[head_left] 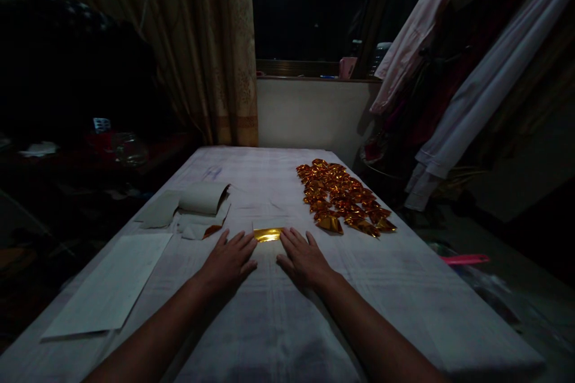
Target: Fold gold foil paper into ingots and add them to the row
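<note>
A small rectangle of shiny gold foil paper lies on the cloth-covered table in front of me, with a pale strip along its far edge. My left hand rests palm down at its left end, fingertips touching it, fingers stretched out. At the right end, my right hand also lies flat, its fingertips on the foil and its thumb apart. Curled sheets of pale-backed paper sit beyond my left hand, one showing a gold-orange underside. Several folded gold foil pieces are gathered beyond my right hand.
A white stack or board lies near the table's left edge. The tablecloth is pale and checked. Clothes hang at the right, and a curtain hangs behind. A glass jar stands on a dark surface to the left.
</note>
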{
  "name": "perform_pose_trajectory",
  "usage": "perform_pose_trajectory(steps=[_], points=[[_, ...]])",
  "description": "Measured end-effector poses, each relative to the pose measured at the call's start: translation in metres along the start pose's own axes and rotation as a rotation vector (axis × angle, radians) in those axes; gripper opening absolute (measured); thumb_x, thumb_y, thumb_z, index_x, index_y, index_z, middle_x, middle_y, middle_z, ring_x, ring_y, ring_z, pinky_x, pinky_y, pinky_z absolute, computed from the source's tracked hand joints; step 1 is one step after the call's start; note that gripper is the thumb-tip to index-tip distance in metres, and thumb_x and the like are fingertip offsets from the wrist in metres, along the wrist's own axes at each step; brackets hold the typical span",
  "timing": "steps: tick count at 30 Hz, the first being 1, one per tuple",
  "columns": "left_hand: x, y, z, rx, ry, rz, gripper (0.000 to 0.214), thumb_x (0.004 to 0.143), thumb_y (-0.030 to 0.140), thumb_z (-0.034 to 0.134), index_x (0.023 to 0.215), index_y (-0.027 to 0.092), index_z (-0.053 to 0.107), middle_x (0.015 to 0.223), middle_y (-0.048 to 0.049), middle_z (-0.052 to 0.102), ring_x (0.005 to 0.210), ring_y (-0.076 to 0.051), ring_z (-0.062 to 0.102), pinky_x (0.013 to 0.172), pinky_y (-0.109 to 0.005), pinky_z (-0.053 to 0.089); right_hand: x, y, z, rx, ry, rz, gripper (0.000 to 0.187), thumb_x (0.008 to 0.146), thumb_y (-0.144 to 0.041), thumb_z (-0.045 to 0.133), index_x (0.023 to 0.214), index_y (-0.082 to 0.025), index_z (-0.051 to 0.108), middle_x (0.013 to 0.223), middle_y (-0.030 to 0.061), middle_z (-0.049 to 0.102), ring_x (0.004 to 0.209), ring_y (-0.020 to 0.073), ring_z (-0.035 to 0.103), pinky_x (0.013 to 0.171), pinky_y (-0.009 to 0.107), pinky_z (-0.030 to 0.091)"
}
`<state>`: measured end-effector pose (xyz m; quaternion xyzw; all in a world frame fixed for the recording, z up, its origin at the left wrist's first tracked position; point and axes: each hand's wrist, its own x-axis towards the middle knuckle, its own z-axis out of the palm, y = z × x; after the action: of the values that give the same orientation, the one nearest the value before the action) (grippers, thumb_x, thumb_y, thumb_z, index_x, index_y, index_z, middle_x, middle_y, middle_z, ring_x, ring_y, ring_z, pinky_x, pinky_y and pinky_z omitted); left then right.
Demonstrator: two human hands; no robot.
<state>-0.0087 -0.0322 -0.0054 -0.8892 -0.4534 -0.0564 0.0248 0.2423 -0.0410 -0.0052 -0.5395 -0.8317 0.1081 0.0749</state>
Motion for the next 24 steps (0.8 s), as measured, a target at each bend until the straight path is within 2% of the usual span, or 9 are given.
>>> perform_pose_trajectory(steps=[5, 11, 14, 17, 20, 22, 24], points=[[0.010, 0.008, -0.004, 0.067, 0.033, 0.050, 0.043, 0.099, 0.041, 0.047, 0.135, 0.022, 0.058, 0.146, -0.0126, 0.057, 0.138, -0.029, 0.048, 0.119, -0.055, 0.024, 0.005, -0.009, -0.001, -0.076, 0.054, -0.019, 0.058, 0.101, -0.046, 0.047, 0.151, -0.017, 0.043, 0.160, 0.0154, 0.036, 0.150, 0.0314, 0.028, 0.120, 0.062, 0.019], [0.014, 0.022, -0.006, -0.001, -0.010, 0.019, 0.049, 0.099, 0.040, 0.045, 0.142, 0.018, 0.051, 0.148, -0.0159, 0.054, 0.138, -0.030, 0.049, 0.118, -0.058, 0.025, 0.007, -0.019, 0.000, -0.027, 0.126, -0.148, 0.053, 0.102, -0.044, 0.047, 0.148, -0.018, 0.046, 0.158, 0.0142, 0.040, 0.148, 0.0286, 0.032, 0.121, 0.060, 0.019], [0.020, 0.024, -0.011, -0.050, 0.031, 0.042, 0.039, 0.099, 0.033, 0.046, 0.133, 0.020, 0.058, 0.139, -0.0135, 0.062, 0.130, -0.028, 0.055, 0.117, -0.058, 0.026, 0.005, -0.011, -0.004, 0.021, 0.118, -0.103, 0.051, 0.102, -0.040, 0.048, 0.148, -0.019, 0.046, 0.156, 0.0137, 0.043, 0.147, 0.0282, 0.036, 0.120, 0.060, 0.020], [0.034, 0.021, -0.014, -0.114, 0.078, 0.054, 0.026, 0.099, 0.025, 0.045, 0.113, 0.023, 0.066, 0.121, -0.0074, 0.070, 0.116, -0.023, 0.062, 0.117, -0.054, 0.028, 0.009, 0.003, -0.008, 0.045, 0.080, -0.041, 0.052, 0.101, -0.039, 0.047, 0.149, -0.017, 0.044, 0.157, 0.0139, 0.041, 0.147, 0.0294, 0.034, 0.120, 0.061, 0.018], [0.053, 0.012, -0.014, -0.171, 0.103, 0.079, 0.018, 0.096, 0.021, 0.049, 0.104, 0.023, 0.066, 0.114, -0.0051, 0.071, 0.109, -0.021, 0.064, 0.116, -0.051, 0.031, 0.018, 0.015, -0.009, 0.059, 0.055, -0.044, 0.053, 0.101, -0.039, 0.048, 0.149, -0.016, 0.043, 0.159, 0.0140, 0.039, 0.148, 0.0290, 0.032, 0.121, 0.061, 0.016], [0.064, 0.005, -0.011, -0.195, 0.097, 0.116, 0.014, 0.094, 0.021, 0.053, 0.102, 0.023, 0.064, 0.109, -0.0047, 0.072, 0.102, -0.021, 0.065, 0.111, -0.047, 0.037, 0.027, 0.020, -0.009, 0.067, 0.051, -0.055, 0.055, 0.101, -0.040, 0.048, 0.150, -0.016, 0.042, 0.159, 0.0143, 0.038, 0.149, 0.0282, 0.031, 0.121, 0.060, 0.016], [0.072, -0.001, -0.008, -0.205, 0.101, 0.153, 0.010, 0.093, 0.021, 0.056, 0.098, 0.022, 0.064, 0.101, -0.0044, 0.072, 0.094, -0.021, 0.065, 0.099, -0.043, 0.046, 0.035, 0.024, -0.009, 0.072, 0.046, -0.059, 0.055, 0.101, -0.041, 0.049, 0.149, -0.016, 0.043, 0.159, 0.0145, 0.038, 0.149, 0.0281, 0.030, 0.121, 0.059, 0.017]])
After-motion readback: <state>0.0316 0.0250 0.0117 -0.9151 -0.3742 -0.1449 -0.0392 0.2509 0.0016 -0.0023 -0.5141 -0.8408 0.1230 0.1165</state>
